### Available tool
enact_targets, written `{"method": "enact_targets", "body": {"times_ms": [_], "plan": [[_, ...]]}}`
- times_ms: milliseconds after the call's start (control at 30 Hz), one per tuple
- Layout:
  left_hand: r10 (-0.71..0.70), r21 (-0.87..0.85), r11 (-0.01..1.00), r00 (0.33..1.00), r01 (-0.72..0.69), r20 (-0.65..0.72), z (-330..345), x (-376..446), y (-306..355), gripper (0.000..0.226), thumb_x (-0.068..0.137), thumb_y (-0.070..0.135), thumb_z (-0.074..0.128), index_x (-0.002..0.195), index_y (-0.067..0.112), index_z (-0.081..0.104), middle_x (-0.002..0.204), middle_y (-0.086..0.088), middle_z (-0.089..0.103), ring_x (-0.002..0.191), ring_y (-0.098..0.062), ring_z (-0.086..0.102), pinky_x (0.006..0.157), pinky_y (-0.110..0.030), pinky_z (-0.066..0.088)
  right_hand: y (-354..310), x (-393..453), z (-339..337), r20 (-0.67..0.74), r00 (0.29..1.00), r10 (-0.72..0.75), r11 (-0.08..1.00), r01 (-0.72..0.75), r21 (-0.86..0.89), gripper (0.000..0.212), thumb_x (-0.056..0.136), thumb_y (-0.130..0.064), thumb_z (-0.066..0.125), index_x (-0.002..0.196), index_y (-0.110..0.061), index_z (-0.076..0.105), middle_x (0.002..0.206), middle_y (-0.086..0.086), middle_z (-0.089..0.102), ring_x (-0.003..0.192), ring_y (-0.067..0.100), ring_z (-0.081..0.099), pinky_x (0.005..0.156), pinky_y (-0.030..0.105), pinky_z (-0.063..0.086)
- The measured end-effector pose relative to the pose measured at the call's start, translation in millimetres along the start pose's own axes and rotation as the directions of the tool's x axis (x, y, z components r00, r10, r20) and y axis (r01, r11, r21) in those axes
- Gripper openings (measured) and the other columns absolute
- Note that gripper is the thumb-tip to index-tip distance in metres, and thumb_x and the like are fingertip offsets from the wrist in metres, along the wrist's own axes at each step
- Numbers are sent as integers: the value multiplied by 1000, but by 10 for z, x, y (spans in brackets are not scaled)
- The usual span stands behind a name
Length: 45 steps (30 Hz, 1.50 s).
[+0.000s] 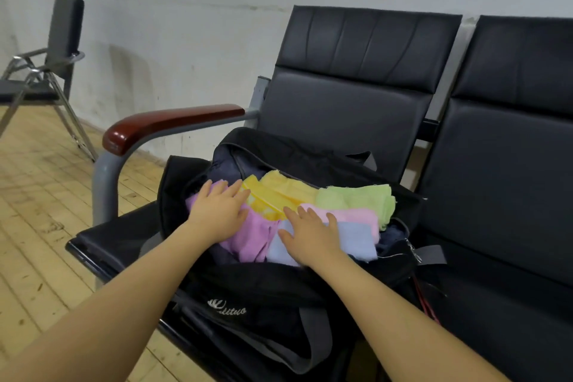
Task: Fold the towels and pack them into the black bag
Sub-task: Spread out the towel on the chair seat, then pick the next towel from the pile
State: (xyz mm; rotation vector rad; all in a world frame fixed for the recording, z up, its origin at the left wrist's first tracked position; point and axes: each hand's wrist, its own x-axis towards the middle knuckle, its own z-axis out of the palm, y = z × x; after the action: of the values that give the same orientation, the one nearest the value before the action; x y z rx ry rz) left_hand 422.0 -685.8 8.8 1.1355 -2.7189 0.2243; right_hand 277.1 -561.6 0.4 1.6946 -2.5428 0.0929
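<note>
Both the left hand (221,214) and right hand (311,234) press flat, fingers spread, on folded towels (356,198) heaped in the open black bag (279,291). Overfilled, they may spill when released.

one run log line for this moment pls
stage: packing | left hand: flat on purple towel | right hand: flat on blue towel | black bag: open, on seat
</note>
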Motion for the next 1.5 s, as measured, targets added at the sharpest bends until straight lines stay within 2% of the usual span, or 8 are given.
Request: {"method": "enact_targets", "body": {"times_ms": [133, 367, 500, 633, 967, 1167, 1367, 1500], "plan": [[60, -119, 990, 991, -74, -121, -315, -168, 461, 49, 102, 38, 32, 148, 22, 29, 158, 1, 20, 144, -19, 21, 116, -37, 10, 298, -404, -315, -42, 999, 25, 999, -23, 36, 46, 100, -38, 34, 143, -21, 34, 140, 4, 48, 126, 27, 45, 99, 41, 29], [172, -317, 913, 948, -255, -267, -809, -570, 1666, 60, 85, 37, 30, 135, 13, 53, 146, -6, 45, 134, -24, 42, 110, -34, 24, 1115, -1458, -758, -212, 965, 154, 988, -148, 43, 34, 99, -35, 37, 127, -20, 49, 126, 1, 58, 112, 26, 55, 90, 36, 35], [312, -339, 848, 900, -408, -303, -980, -769, 2537, 43, 96, 25, 48, 138, 14, 49, 148, -5, 42, 137, -22, 37, 111, -31, 23, 1763, -2260, -894, -268, 929, 255, 967, -245, 73, 40, 101, -36, 38, 138, -23, 44, 135, -3, 54, 120, 20, 52, 97, 35, 35], [444, -345, 768, 837, -539, -319, -1106, -1008, 3496, 46, 99, 28, 45, 142, 15, 43, 151, -4, 37, 141, -20, 32, 113, -31, 20, 2437, -3084, -985, -316, 867, 385, 921, -380, 83, 41, 102, -35, 37, 141, -23, 43, 138, -6, 52, 121, 16, 51, 99, 33, 34], [683, -467, 505, 667, -725, -297, -1298, -1882, 5742, 45, 101, 29, 41, 144, 17, 40, 153, -2, 34, 141, -17, 29, 114, -30, 21, 3746, -4865, -942, -330, 610, 721, 683, -705, 189, 42, 95, -33, 32, 120, -13, 59, 115, 7, 63, 109, 31, 57, 90, 39, 37], [799, -568, 324, 540, -756, -263, -1343, -2376, 6809, 42, 93, 24, 40, 128, 11, 57, 125, -8, 60, 119, -29, 51, 88, -37, 42, 4395, -5859, -824, -277, 374, 885, 423, -894, 146, 40, 98, -35, 42, 134, -18, 47, 134, 6, 52, 123, 27, 47, 100, 37, 27], [861, -659, 233, 466, -715, -202, -1314, -2737, 7628, 61, 87, 42, 26, 129, 9, 56, 134, -8, 55, 124, -25, 47, 101, -37, 37, 4793, -6484, -620, -353, 165, 921, 242, -953, 185, 39, 97, -33, 45, 129, -10, 48, 129, 10, 52, 122, 29, 44, 101, 41, 20], [898, -644, 215, 408, -734, -165, -1293, -2871, 8093, 42, 100, 26, 39, 142, 19, 43, 151, -1, 38, 139, -20, 30, 111, -33, 21, 5005, -6681, -548, -330, 57, 942, 152, -950, 272, 35, 98, -33, 43, 121, -9, 54, 120, 13, 55, 114, 32, 46, 95, 41, 24]]}}
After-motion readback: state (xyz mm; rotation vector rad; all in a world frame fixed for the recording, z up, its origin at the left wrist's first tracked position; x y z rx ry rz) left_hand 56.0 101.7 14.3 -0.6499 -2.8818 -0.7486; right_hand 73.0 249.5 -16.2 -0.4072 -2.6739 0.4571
